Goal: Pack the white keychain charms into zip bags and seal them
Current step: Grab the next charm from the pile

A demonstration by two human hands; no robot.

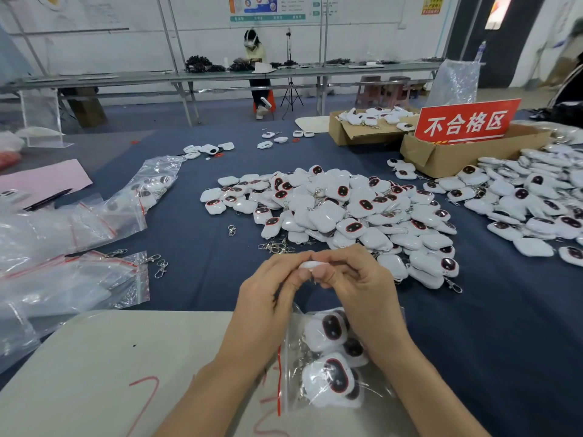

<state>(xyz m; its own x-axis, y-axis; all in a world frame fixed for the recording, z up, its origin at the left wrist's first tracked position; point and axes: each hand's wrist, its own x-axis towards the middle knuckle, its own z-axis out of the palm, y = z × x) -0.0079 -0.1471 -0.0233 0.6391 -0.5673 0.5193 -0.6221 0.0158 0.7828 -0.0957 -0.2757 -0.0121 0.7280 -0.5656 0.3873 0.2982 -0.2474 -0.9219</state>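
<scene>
A white wall [94, 48] hung with charts [268, 7] and a yellow notice [431, 4] backs a long worktop [126, 77] on metal legs, where a person [255, 50] sits beside a tripod [291, 96]; pink stools [368, 89] stand on the grey floor [142, 116] nearby. Even light fills the room.

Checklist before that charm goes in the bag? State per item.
1. Charm pinched by left hand and right hand: ok.
2. Zip bag lying below the hands, between the forearms: ok.
3. Bag mouth open by the red strip: cannot tell.
4. Clasp on the held charm: cannot tell, fingers hide it.
5. Room left in the bag beside the packed charms: cannot tell.
6. Loose pile ahead for the next pick: ok.
</scene>
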